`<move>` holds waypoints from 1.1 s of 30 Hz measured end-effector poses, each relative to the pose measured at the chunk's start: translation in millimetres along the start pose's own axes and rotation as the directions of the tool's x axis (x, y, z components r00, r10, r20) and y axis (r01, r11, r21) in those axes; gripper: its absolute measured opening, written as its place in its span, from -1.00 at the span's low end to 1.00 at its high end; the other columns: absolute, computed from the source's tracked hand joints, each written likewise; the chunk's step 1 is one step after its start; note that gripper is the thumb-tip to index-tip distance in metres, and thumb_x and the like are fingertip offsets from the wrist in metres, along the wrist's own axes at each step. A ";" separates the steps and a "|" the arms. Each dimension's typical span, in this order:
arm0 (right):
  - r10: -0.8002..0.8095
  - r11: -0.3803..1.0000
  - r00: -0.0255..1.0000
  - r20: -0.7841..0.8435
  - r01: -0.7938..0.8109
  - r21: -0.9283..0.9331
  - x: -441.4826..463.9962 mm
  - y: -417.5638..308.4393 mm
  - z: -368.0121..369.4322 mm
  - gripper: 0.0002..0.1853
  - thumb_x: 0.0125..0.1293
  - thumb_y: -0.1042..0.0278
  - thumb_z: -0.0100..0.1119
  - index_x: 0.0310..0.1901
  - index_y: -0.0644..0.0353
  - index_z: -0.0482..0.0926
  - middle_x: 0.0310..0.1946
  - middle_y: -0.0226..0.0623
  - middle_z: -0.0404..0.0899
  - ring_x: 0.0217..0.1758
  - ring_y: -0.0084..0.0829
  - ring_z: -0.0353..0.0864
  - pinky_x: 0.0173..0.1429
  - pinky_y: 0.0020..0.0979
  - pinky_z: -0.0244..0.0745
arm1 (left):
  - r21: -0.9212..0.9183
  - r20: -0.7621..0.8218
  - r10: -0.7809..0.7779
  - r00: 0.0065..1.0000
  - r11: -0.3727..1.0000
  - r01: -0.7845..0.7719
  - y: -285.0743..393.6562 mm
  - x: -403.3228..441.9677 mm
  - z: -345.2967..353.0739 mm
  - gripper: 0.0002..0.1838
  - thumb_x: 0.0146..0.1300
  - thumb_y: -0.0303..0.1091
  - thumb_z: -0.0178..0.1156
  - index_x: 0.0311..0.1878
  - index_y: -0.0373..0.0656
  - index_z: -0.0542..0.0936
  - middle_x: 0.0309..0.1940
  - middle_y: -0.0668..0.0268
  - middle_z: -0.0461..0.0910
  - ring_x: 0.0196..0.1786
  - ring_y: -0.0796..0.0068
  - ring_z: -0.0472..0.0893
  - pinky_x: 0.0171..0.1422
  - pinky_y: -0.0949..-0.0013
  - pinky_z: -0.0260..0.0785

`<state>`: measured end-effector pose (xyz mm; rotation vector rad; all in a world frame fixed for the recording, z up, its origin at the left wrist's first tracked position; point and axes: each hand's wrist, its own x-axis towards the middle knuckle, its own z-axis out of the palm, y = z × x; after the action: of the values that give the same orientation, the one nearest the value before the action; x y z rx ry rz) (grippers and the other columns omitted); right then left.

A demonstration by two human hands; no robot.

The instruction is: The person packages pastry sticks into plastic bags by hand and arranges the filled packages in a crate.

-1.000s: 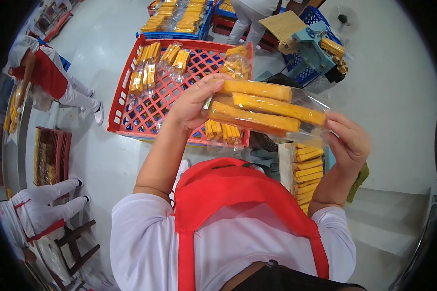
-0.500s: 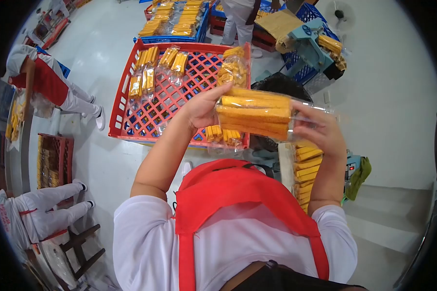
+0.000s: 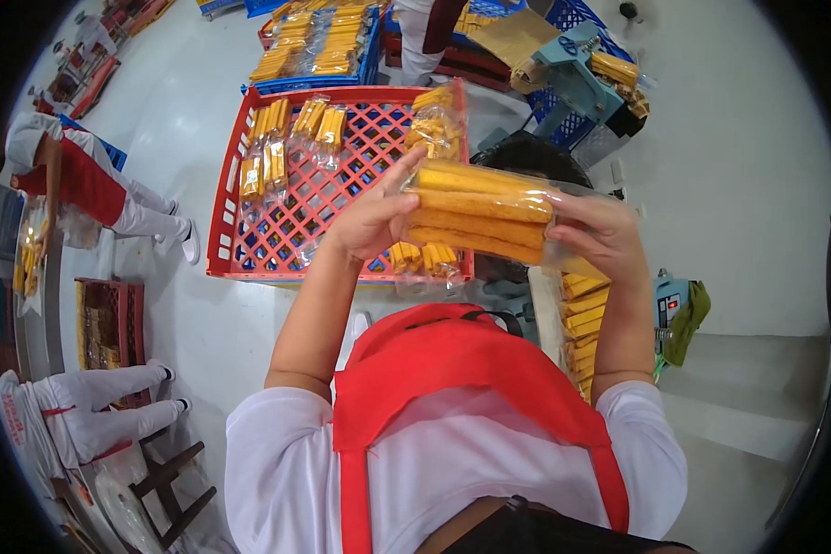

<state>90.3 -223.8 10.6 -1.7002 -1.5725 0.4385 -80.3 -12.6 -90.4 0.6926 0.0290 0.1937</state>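
Note:
A clear plastic bag of thick yellow-orange sticks is held up in front of my chest, lying sideways. My left hand grips its left end, thumb at the near face. At the other end, my right hand pinches the loose plastic between thumb and fingers. Below and beyond the bag stands a red plastic crate with a lattice bottom. Several smaller bags of yellow sticks lie in it, along its left, back, right and near parts. The bag and my hands hide part of the crate's right side.
Yellow sticks fill a tray by my right forearm. A teal machine stands at the back right, near a black bin bag. A blue crate of bagged sticks is behind. Co-workers stand at left.
My right hand has closed in on the bag's right end and now holds its plastic more firmly. My left hand has shifted slightly left and its fingers have moved on the bag.

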 end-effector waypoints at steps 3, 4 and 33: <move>0.215 0.977 0.976 0.030 -0.215 0.011 8.6 -15.0 4.2 -0.66 0.00 0.46 0.24 -0.13 0.29 0.52 -0.31 -0.21 0.57 -0.40 -0.53 0.52 -0.29 -0.55 0.39 | -0.092 0.027 -0.153 0.988 0.984 0.155 4.5 0.4 -6.0 0.02 -0.11 -0.29 0.32 0.33 -0.05 -0.16 0.24 0.21 0.07 0.16 0.31 0.31 -0.09 0.31 0.42; 0.211 0.977 0.977 0.029 -0.212 0.013 8.2 -8.6 5.6 -0.66 0.00 0.46 0.24 -0.13 0.29 0.52 -0.31 -0.21 0.57 -0.40 -0.53 0.52 -0.29 -0.55 0.39 | -0.040 0.081 -0.136 0.987 0.989 0.139 5.3 -1.1 -6.4 0.02 -0.12 -0.30 0.32 0.33 -0.06 -0.16 0.25 0.20 0.04 0.19 0.31 0.26 0.03 0.31 0.32; -0.334 0.936 0.922 -0.195 0.350 0.049 -8.4 -3.9 -0.5 -0.75 -0.07 0.60 0.22 -0.25 0.29 0.55 -0.32 -0.14 0.55 -0.31 -0.30 0.55 -0.27 -0.50 0.39 | 0.508 0.148 0.351 0.925 0.775 -0.376 17.2 -10.9 8.3 0.15 -0.34 -0.46 0.38 0.32 -0.18 -0.17 0.26 0.20 0.01 0.28 0.40 0.08 0.31 0.42 -0.13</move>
<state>86.4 -232.2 11.7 -1.3247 -1.6468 0.1599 -93.1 -6.9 -73.5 1.2597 -0.1015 0.5605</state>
